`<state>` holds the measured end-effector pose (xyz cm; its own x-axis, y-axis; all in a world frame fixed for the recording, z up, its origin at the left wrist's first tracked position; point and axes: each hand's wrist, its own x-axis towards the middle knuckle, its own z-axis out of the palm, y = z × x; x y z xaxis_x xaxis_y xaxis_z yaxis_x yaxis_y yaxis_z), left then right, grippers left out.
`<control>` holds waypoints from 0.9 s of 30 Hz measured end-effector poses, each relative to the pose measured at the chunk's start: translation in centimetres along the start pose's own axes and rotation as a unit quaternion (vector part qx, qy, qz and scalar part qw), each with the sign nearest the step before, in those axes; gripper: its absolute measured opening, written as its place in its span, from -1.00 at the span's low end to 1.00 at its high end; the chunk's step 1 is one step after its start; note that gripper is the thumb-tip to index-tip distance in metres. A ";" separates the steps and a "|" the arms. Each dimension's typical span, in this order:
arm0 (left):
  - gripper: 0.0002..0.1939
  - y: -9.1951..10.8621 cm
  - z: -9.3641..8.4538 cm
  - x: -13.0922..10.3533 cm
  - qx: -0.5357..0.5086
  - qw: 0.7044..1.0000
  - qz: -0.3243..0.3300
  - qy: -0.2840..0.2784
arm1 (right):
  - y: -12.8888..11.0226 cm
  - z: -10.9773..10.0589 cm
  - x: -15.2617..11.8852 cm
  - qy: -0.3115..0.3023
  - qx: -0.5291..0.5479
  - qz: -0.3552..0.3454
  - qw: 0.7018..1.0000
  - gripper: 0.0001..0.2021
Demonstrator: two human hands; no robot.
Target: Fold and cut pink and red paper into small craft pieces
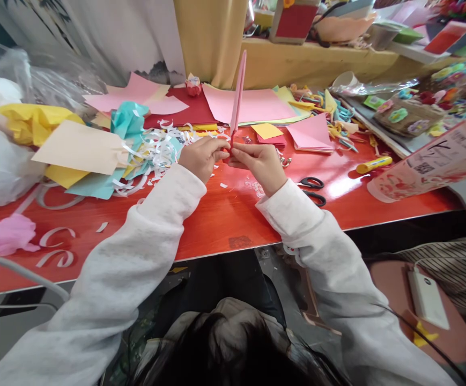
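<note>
Pink, thin, upright: the strip (pixel 238 94) stands at upper centre of the frame, seen nearly edge-on, leaning slightly right at the top; left hand (pixel 202 155) and right hand (pixel 263 163) meet at its lower, redder end, each pinching there with thumb and fingertips pressed together; exact finger contact is partly hidden from where I stand; paper or felt, can't tell.

Judging by looks, it's light, bendable, easy to crease or tear, not very slippery; best hold is low, at the base, fingertips only, leaving the tall part unsqueezed.

Around it: red table (pixel 208 230) under the hands; white paper shreds (pixel 160 145) left of centre; black-handled scissors (pixel 313 183) just right of the right hand; pink paper squares (pixel 311 133) upper right of centre; yellow marker (pixel 374 164) farther right.
</note>
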<state>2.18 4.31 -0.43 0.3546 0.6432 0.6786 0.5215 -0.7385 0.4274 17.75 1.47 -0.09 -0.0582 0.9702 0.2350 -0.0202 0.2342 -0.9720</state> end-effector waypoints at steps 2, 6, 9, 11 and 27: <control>-0.87 0.1 -0.1 0.1 0.005 1.000 0.004 0.003 | -0.1 -0.1 0.0 -0.001 0.016 0.015 1.000 -0.81; -0.85 0.4 -0.2 0.3 -0.020 1.000 -0.006 0.001 | -0.2 -0.3 0.2 0.000 0.032 0.031 0.999 -0.78; -0.80 0.3 -0.2 0.3 -0.047 0.999 -0.016 0.005 | -0.1 -0.3 0.3 0.010 0.030 0.026 0.999 -0.77; -0.74 0.2 -0.1 0.3 -0.071 0.997 -0.031 0.006 | -0.1 -0.2 0.3 0.016 0.025 0.025 0.999 -0.78; -0.91 0.3 -0.3 0.6 -0.126 0.989 -0.069 -0.035 | -0.1 0.1 0.4 0.043 0.032 0.012 0.999 -0.75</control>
<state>2.25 4.40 0.27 0.3505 0.7471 0.5647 0.3617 -0.6642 0.6542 17.67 1.80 0.05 0.0259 0.9778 0.2079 -0.0838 0.2094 -0.9742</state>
